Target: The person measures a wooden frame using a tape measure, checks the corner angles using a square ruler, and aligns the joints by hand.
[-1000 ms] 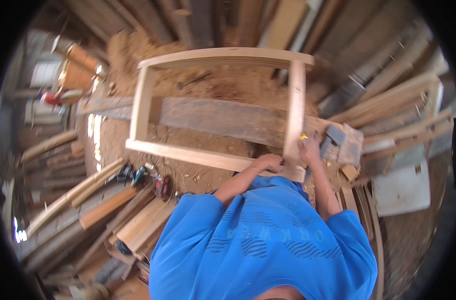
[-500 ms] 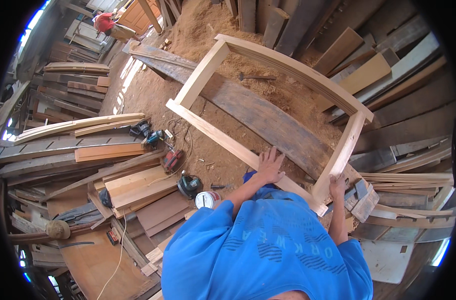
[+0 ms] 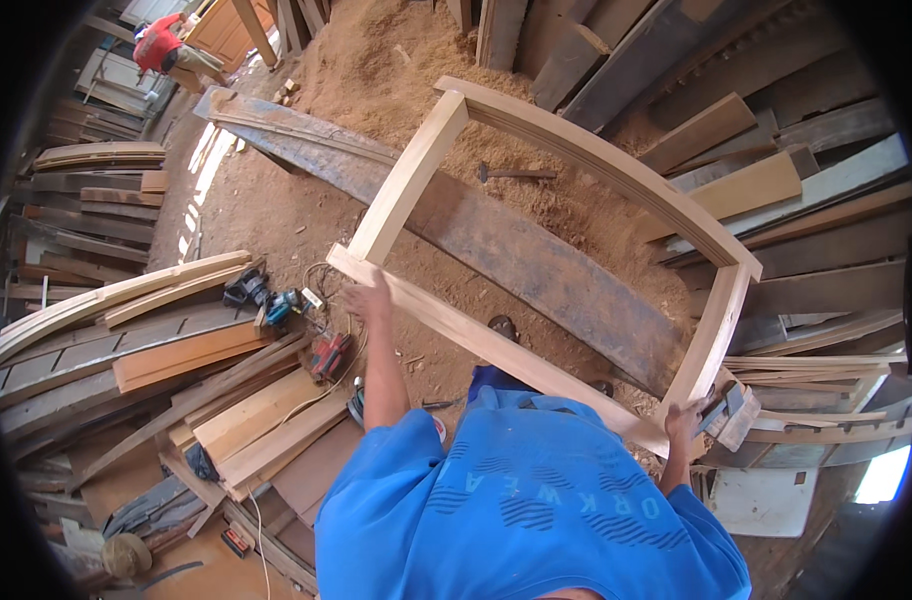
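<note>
A pale rectangular wooden frame (image 3: 496,347) lies in front of me, its far part over a long weathered plank bench (image 3: 536,262). The far rail has a grooved inner edge. My left hand (image 3: 369,300) grips the near rail close to its left corner, fingers partly hidden by the wood. At the near right corner, my right hand (image 3: 684,420) is closed round the short side piece. Beyond the bench, seen through the frame, a hammer (image 3: 519,174) rests on sawdust.
Corded power tools, one red (image 3: 330,357) and one teal (image 3: 288,305), lie to the left beside stacked boards (image 3: 191,355). Planks (image 3: 716,135) lean along the right. Sawdust (image 3: 366,85) covers the ground ahead. At the far left a person in a red shirt (image 3: 159,45) bends near a door.
My left hand has moved left along the near rail, from its middle to the left corner. The frame's near side has shifted slightly; my right hand stays at the right corner.
</note>
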Demonstrator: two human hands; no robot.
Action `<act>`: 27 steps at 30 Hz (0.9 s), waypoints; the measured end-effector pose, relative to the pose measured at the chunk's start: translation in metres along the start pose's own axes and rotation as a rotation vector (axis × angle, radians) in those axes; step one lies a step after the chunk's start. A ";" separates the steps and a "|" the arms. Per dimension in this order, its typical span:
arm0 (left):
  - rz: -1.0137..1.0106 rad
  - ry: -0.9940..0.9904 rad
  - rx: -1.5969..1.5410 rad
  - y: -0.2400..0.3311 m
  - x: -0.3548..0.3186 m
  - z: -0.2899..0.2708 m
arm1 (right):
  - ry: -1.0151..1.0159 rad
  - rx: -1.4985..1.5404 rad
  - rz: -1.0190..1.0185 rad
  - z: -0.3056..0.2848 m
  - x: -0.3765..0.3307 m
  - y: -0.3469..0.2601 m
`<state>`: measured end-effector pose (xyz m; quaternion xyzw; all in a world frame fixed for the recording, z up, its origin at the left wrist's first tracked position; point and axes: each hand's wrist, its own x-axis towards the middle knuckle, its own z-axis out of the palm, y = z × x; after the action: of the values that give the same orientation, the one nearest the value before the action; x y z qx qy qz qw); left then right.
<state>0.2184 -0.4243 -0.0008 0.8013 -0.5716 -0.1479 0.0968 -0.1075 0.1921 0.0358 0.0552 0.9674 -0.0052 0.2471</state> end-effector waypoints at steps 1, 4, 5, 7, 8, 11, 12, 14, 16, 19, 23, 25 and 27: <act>-0.055 0.038 -0.075 -0.008 0.033 0.007 | 0.048 -0.059 0.018 0.005 -0.001 -0.003; -0.121 -0.278 -0.721 -0.019 0.091 0.019 | -0.052 0.019 0.063 -0.005 0.003 -0.011; -0.092 -0.246 -0.773 -0.021 0.097 0.026 | -0.044 -0.005 0.043 -0.001 0.010 -0.007; 0.000 -0.237 -0.824 -0.019 0.095 0.040 | -0.012 -0.048 0.094 0.011 0.025 0.009; 0.093 -0.203 -0.880 -0.019 0.096 0.044 | 0.013 -0.085 0.123 0.014 0.030 0.013; 0.119 -0.066 -0.805 -0.052 0.116 0.056 | -0.025 -0.020 0.104 0.022 0.039 0.002; 0.115 -0.077 -0.809 -0.048 0.115 0.059 | -0.018 -0.025 0.112 0.026 0.045 0.013; 0.077 -0.114 -0.723 -0.051 0.119 0.063 | -0.001 -0.010 0.079 0.035 0.051 0.022; 0.061 -0.139 -0.726 -0.065 0.126 0.062 | -0.035 -0.012 0.068 0.037 0.058 0.022; 0.027 -0.199 -0.826 -0.049 0.109 0.061 | -0.065 -0.009 0.063 0.040 0.069 0.037; 0.017 -0.247 -0.946 -0.053 0.107 0.050 | -0.085 -0.046 0.040 0.033 0.065 0.021; 0.036 -0.274 -0.922 -0.047 0.104 0.049 | -0.085 -0.030 0.069 0.028 0.058 0.020; 0.051 -0.279 -0.903 -0.055 0.110 0.049 | -0.087 -0.015 0.079 0.027 0.057 0.015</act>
<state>0.2836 -0.5096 -0.0783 0.6373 -0.4769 -0.4857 0.3613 -0.1424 0.2123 -0.0144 0.0911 0.9528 0.0095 0.2895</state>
